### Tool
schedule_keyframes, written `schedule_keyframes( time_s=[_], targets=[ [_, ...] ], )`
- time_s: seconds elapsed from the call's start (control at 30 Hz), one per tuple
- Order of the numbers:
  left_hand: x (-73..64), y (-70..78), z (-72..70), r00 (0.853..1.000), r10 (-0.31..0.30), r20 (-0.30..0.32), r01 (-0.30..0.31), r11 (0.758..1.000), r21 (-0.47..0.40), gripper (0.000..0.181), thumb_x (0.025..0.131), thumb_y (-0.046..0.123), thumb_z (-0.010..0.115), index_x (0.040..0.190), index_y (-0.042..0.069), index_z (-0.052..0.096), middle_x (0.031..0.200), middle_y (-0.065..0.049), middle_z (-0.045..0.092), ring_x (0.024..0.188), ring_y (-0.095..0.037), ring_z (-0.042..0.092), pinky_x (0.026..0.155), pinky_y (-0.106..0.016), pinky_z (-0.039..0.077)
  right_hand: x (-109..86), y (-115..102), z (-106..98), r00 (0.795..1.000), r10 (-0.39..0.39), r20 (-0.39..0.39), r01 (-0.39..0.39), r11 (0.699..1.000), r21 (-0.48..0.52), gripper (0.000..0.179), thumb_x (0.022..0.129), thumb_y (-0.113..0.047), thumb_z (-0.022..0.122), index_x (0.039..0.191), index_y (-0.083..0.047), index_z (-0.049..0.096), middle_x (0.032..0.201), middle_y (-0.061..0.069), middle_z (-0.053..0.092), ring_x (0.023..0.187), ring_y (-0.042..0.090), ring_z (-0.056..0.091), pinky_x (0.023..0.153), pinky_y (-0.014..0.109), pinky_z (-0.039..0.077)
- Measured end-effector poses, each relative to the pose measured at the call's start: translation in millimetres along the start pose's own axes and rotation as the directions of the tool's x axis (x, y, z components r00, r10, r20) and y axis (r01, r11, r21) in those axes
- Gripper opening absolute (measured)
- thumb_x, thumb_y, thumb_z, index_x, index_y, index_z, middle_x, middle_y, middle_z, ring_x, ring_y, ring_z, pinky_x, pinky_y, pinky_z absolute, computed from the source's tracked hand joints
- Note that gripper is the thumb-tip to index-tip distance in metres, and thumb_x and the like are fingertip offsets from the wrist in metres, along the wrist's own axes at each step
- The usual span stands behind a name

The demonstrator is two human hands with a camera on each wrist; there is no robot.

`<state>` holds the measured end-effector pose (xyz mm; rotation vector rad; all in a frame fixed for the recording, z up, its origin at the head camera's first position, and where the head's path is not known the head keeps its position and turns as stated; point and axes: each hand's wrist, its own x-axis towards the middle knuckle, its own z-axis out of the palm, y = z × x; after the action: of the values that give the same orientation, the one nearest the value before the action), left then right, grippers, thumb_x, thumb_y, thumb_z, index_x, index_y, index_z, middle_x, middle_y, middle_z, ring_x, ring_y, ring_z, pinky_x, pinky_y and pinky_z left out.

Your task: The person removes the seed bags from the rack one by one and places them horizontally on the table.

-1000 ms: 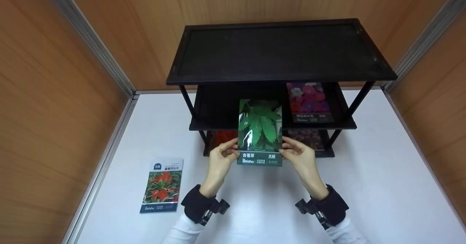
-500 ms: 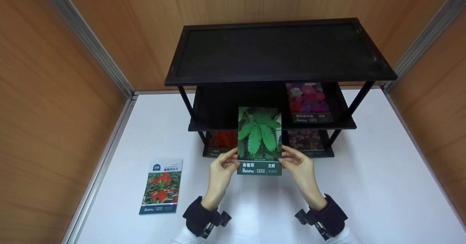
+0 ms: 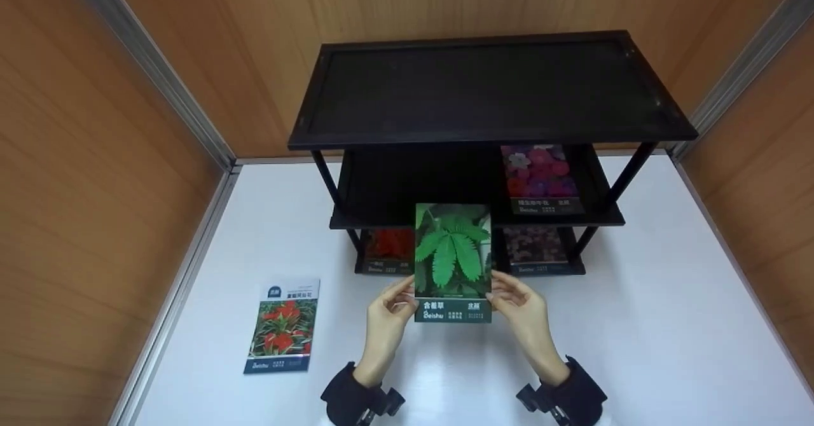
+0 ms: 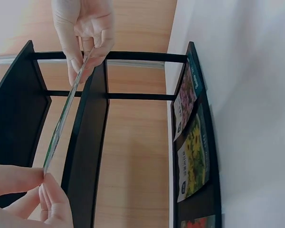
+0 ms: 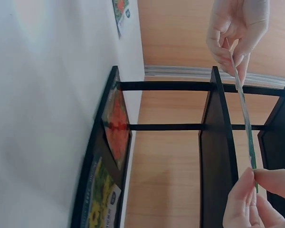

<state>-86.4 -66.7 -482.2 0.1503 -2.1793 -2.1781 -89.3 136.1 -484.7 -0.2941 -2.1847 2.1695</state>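
Note:
A green seed packet (image 3: pixel 453 257) with a leaf photo is held up in front of the black rack (image 3: pixel 489 89), picture side towards the head camera. My left hand (image 3: pixel 386 321) pinches its left edge near the bottom. On the opposite edge my right hand (image 3: pixel 523 315) pinches it at the same height. Both wrist views show the packet edge-on, thin and slightly bowed, between thumb and fingers of each hand. It overlaps the front of the middle shelf (image 3: pixel 394 187) in the head view and hides part of the bottom shelf.
A packet with red flowers (image 3: pixel 282 327) lies on the white table (image 3: pixel 210 273) at left. A pink-flower packet (image 3: pixel 540 178) is on the middle shelf's right side. The bottom shelf bears a red-flower packet (image 3: pixel 389 248), a yellow-flower packet (image 4: pixel 194 156) and a purplish-flower one (image 3: pixel 535 248).
Both hands have drawn the green seed packet back towards the body, away from the rack, and its face shows less glare. The other packets have stayed put.

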Motion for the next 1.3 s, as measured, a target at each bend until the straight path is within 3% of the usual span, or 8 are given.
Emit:
schedule_keyframes(
  time_s=[0.6,0.8,1.07,1.3],
  targets=[
    [-15.2,-23.0,-9.6,0.997,-0.075,-0.031,0.075,0.997,-0.007,0.039,0.072,-0.014,0.056,0.111,-0.010,0.056,0.093,-0.014,0.057,0.080,-0.018,0.056,0.071,-0.020,0.047,-15.6,23,4,0.998,0.046,0.038,-0.047,0.999,0.008,0.041,0.075,0.007,0.060,0.115,0.010,0.051,0.094,0.014,0.058,0.073,0.008,0.056,0.067,0.027,0.051],
    [-20.3,-28.6,-15.6,0.993,-0.105,-0.054,0.107,0.994,0.030,0.039,0.072,-0.013,0.056,0.111,-0.009,0.056,0.092,-0.014,0.057,0.079,-0.019,0.056,0.070,-0.020,0.047,-20.1,30,9,0.996,0.067,0.060,-0.067,0.998,0.000,0.040,0.076,0.006,0.060,0.115,0.010,0.051,0.094,0.014,0.057,0.074,0.009,0.056,0.068,0.030,0.051],
    [-22.7,-39.1,-23.5,0.993,-0.098,-0.071,0.103,0.992,0.073,0.039,0.071,-0.015,0.053,0.110,-0.012,0.056,0.090,-0.015,0.058,0.075,-0.011,0.055,0.069,-0.019,0.047,-21.6,41,18,0.993,0.080,0.086,-0.080,0.997,0.001,0.040,0.076,0.006,0.060,0.115,0.011,0.050,0.093,0.013,0.057,0.072,0.008,0.056,0.067,0.029,0.051],
    [-22.0,-46.6,-31.3,0.988,-0.123,-0.098,0.136,0.981,0.137,0.040,0.071,-0.013,0.053,0.110,-0.011,0.056,0.091,-0.015,0.058,0.077,-0.017,0.055,0.065,-0.019,0.046,-19.0,52,27,0.991,0.088,0.103,-0.087,0.996,-0.011,0.040,0.076,0.006,0.060,0.115,0.012,0.050,0.092,0.012,0.058,0.072,0.008,0.056,0.066,0.027,0.051]
  ],
)
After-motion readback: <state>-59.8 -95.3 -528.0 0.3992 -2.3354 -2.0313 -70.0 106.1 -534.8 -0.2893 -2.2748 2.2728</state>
